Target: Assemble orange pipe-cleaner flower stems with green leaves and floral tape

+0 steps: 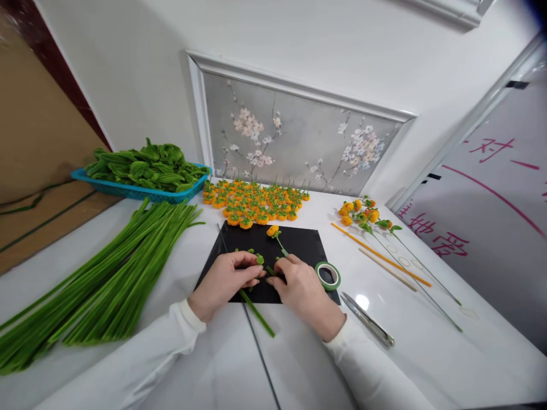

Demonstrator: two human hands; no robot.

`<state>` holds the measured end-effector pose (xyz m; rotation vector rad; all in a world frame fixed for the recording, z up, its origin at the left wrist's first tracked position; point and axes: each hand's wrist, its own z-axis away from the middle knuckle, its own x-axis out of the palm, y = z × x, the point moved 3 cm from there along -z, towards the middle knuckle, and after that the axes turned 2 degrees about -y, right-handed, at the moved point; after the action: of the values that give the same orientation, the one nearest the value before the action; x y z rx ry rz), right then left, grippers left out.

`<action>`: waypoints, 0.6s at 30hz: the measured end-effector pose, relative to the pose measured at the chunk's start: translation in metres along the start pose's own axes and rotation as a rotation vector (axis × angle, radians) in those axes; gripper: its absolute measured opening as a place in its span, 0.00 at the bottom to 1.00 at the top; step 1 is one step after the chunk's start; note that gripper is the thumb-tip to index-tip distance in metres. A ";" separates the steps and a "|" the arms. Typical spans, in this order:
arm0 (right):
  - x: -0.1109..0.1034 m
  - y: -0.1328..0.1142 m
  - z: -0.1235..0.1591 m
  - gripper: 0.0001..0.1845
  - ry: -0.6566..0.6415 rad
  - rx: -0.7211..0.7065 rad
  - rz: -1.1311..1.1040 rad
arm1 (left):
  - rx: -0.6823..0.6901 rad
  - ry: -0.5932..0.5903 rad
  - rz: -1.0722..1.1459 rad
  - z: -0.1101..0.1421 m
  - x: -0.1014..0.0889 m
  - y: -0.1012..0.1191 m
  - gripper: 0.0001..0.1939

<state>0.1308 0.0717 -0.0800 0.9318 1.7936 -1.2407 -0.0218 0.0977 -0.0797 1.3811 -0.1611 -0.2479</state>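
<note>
Black rectangular matting (305, 242) is overhung by the right hand (302, 289), its bunched fingers' hold unclear, and left hand (220, 280). Over it, a fluffy orange flower (272, 230) could be bent by a knuckle; a fuzzy green piece (260, 259), pinched by left fingertips, could be dropped if loosely held.

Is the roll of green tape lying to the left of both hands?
No, the roll of green tape lies to the right of both hands, near the right hand.
</note>
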 end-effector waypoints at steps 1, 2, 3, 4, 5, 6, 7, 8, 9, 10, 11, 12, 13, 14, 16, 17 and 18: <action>0.001 0.000 0.000 0.03 -0.013 0.018 0.029 | 0.029 0.006 -0.048 0.000 0.000 0.001 0.13; 0.002 0.000 0.000 0.03 -0.020 0.027 0.046 | 0.062 0.010 -0.096 -0.001 0.001 0.001 0.14; 0.001 0.001 0.000 0.04 -0.014 0.033 0.046 | 0.098 0.016 -0.142 -0.002 0.001 0.002 0.14; 0.000 0.002 -0.001 0.05 0.005 0.035 0.028 | 0.133 0.021 -0.186 -0.003 0.001 0.002 0.15; -0.003 0.003 -0.001 0.06 0.036 0.036 -0.007 | 0.165 0.028 -0.224 -0.003 0.000 0.002 0.14; -0.006 0.004 -0.002 0.07 0.074 0.037 -0.057 | 0.190 0.038 -0.254 -0.004 0.000 0.001 0.13; -0.009 0.006 -0.003 0.07 0.112 0.040 -0.120 | 0.208 0.047 -0.278 -0.005 -0.001 0.000 0.13; -0.012 0.007 -0.003 0.08 0.141 0.050 -0.196 | 0.217 0.051 -0.300 -0.006 -0.001 -0.002 0.12; -0.014 0.009 -0.004 0.08 0.156 0.064 -0.283 | 0.221 0.055 -0.323 -0.007 -0.002 -0.004 0.12; -0.015 0.011 -0.004 0.08 0.155 0.081 -0.381 | 0.229 0.057 -0.351 -0.008 -0.003 -0.005 0.12; -0.015 0.012 -0.004 0.08 0.140 0.101 -0.490 | 0.238 0.059 -0.384 -0.009 -0.003 -0.006 0.11; -0.015 0.013 -0.004 0.08 0.115 0.118 -0.605 | 0.249 0.063 -0.422 -0.009 -0.003 -0.006 0.11; -0.014 0.013 -0.004 0.08 0.087 0.129 -0.719 | 0.260 0.068 -0.459 -0.008 -0.004 -0.005 0.10; -0.013 0.013 -0.004 0.08 0.062 0.134 -0.824 | 0.271 0.076 -0.492 -0.007 -0.004 -0.003 0.09; -0.012 0.011 -0.004 0.07 0.037 0.137 -0.987 | 0.299 0.100 -0.521 -0.003 -0.004 0.004 0.09; -0.012 0.010 -0.004 0.07 0.037 0.137 -1.035 | 0.313 0.108 -0.506 -0.001 -0.003 0.009 0.09; -0.013 0.008 -0.003 0.07 0.041 0.136 -1.062 | 0.324 0.107 -0.472 0.003 -0.002 0.013 0.10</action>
<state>0.1428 0.0750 -0.0711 -0.0237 2.3378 -1.9760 -0.0230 0.0981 -0.0661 1.7409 0.2284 -0.5569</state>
